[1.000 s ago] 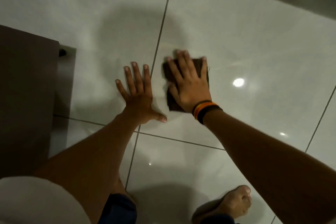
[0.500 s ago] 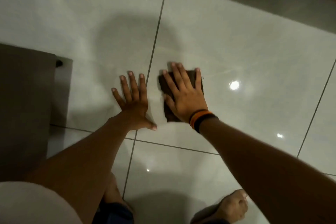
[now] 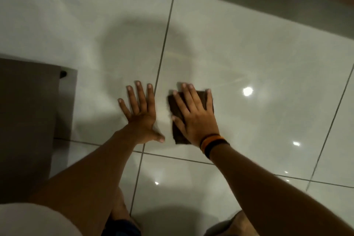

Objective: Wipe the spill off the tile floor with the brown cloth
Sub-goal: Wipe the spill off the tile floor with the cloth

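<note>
R hand (image 3: pixel 195 119) flat on brown cloth (image 3: pixel 177 109) (fingers spread); L hand (image 3: pixel 140 115) braced on tile floor (image 3: pixel 268 53).

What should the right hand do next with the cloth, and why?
Probably slide the cloth forward: the right hand presses it flat on the floor, and faint streaks show just beyond it. The left hand braces flat beside it.

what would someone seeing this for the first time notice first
Two bare hands pressed flat on a glossy pale tile floor near the middle of the view: the right hand spread over a folded brown cloth, the left hand empty, just across the dark grout line. Next come the orange and black bands on the right wrist, and a dark brown furniture panel at the left edge.
</note>
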A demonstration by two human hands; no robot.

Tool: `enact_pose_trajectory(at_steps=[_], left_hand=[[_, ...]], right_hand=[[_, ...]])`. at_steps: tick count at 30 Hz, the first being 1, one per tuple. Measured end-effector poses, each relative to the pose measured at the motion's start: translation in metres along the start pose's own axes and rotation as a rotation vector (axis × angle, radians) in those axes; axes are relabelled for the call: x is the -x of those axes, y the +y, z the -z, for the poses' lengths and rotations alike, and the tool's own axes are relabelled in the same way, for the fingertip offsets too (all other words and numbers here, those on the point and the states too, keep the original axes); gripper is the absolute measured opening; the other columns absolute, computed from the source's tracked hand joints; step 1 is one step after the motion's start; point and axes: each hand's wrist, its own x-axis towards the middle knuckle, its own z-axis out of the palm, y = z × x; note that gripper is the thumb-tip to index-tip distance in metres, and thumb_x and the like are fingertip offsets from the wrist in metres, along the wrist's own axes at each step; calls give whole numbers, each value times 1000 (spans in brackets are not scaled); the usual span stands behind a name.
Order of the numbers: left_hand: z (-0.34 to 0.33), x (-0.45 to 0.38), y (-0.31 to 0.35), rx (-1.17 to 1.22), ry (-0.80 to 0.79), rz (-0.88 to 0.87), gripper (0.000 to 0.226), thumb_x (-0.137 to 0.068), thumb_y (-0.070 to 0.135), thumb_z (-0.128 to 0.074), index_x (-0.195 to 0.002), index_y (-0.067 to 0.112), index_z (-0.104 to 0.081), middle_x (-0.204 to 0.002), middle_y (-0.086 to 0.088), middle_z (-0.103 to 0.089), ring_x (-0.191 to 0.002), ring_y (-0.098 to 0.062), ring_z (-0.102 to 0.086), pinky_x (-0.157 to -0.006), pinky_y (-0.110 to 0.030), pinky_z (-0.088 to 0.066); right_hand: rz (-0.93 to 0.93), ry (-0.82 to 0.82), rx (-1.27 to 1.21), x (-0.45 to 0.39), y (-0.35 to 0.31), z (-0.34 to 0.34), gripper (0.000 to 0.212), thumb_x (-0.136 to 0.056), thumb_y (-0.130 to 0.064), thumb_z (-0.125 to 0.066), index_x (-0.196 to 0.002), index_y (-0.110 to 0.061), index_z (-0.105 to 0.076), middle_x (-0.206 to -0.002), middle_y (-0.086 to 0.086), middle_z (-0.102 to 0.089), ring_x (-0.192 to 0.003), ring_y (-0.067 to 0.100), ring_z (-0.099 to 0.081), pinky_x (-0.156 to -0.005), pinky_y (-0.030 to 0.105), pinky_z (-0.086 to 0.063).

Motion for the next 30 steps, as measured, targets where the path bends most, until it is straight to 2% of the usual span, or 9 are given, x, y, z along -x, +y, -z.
enact_pose_trajectory(at_steps=[4, 9, 11, 15, 17, 19, 22, 24, 30], left_hand=[[4, 5, -2, -10, -41, -18, 192, -30, 75, -91, -148, 17, 49, -148, -21, 62, -133, -42, 62, -99, -60, 47], [2, 1, -1, -16, -31, -27, 192, -33, 74, -92, -142, 18, 56, -142, -19, 67, -125, -41, 68, -101, -66, 38], [0, 1, -1, -20, -15, -25, 192, -33, 74, -92, -142, 18, 56, -142, -18, 68, -124, -41, 68, -101, -66, 36], [4, 2, 4, -27, -10, -6, 191, -34, 72, -93, -141, 19, 57, -142, -18, 68, -122, -41, 69, -108, -71, 28], [7, 4, 6, -23, -27, 15, 190, -37, 71, -93, -138, 18, 59, -141, -20, 68, -122, -42, 69, -112, -74, 23], [6, 5, 5, -22, -34, 13, 190, -38, 72, -92, -136, 18, 61, -140, -21, 68, -122, -42, 69, -112, -74, 24], [1, 3, 0, -20, -18, -14, 189, -38, 72, -92, -139, 17, 59, -141, -21, 68, -126, -44, 65, -109, -72, 28], [1, 2, -2, -5, -1, -39, 188, -40, 69, -94, -142, 18, 56, -144, -21, 65, -128, -43, 63, -109, -71, 29], [4, 10, 4, -17, 17, -46, 183, -47, 66, -94, -145, 14, 51, -144, -25, 64, -136, -50, 54, -110, -74, 25]], right_hand=[[-450, -26, -90, 27, 25, -1, 72, -105, -58, -30, -166, -24, -12, -175, 10, -5, -162, 29, -2, -126, 67, -2], [-1047, 179, -315, -85, 66, 35, 74, -104, -57, -21, -167, -22, -4, -175, 8, 3, -162, 28, 6, -123, 70, -3], [-970, 170, -268, -118, 75, 44, 75, -102, -57, -22, -166, -22, -6, -175, 8, 1, -162, 28, 4, -123, 70, -2], [-281, 47, -38, -90, 56, 43, 72, -104, -55, -25, -166, -21, -11, -175, 10, -5, -162, 30, -3, -124, 70, -2], [-78, -21, -20, -49, 52, 34, 72, -105, -56, -28, -166, -22, -13, -175, 9, -7, -162, 29, -5, -123, 70, -9], [-203, -39, -51, -22, 62, 28, 72, -104, -57, -29, -166, -25, -11, -175, 8, -4, -162, 27, -3, -125, 67, -8], [-764, 60, -203, -40, 62, 25, 75, -104, -59, -24, -166, -22, -5, -175, 12, 5, -162, 30, 5, -124, 70, -3], [-937, 98, -263, -65, 43, 28, 78, -103, -60, -20, -166, -19, -4, -174, 14, 4, -162, 31, 5, -122, 72, -5], [-87, -69, -7, 14, -3, 0, 77, -103, -62, -32, -166, -21, -16, -174, 13, -11, -161, 31, -10, -123, 71, -9]])
